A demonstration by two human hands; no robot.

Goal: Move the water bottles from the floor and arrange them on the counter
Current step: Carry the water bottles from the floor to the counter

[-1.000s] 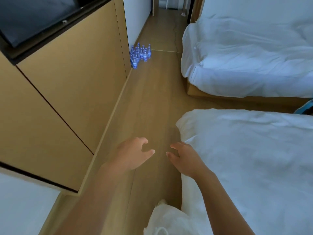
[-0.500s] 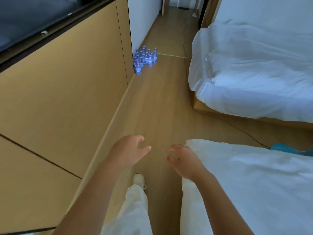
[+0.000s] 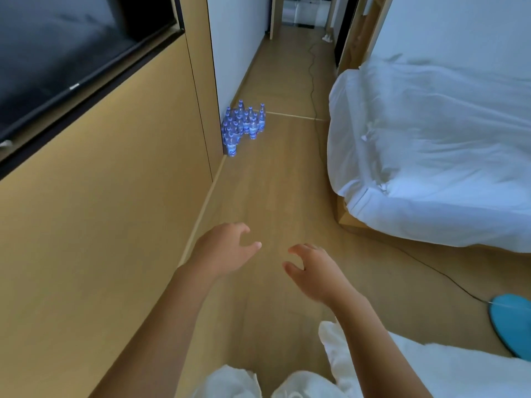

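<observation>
Several clear water bottles (image 3: pixel 242 126) with blue caps and labels stand in a tight cluster on the wooden floor, against the end of the wooden wall unit (image 3: pixel 115 211) on the left. My left hand (image 3: pixel 227 248) and my right hand (image 3: pixel 313 268) are held out in front of me over the floor, well short of the bottles. Both hands hold nothing and their fingers hang loosely curled. No counter top is visible.
A dark screen (image 3: pixel 57 61) is set in the wall unit at upper left. A bed with white bedding (image 3: pixel 431 153) fills the right side. A black cable (image 3: pixel 313 81) runs along the floor by the bed. A blue object (image 3: pixel 511 326) lies at lower right.
The view has moved forward along the floor, so the bottles appear larger and nearer. The near bed has slid out of view. Both hands stay out in front, holding nothing.
</observation>
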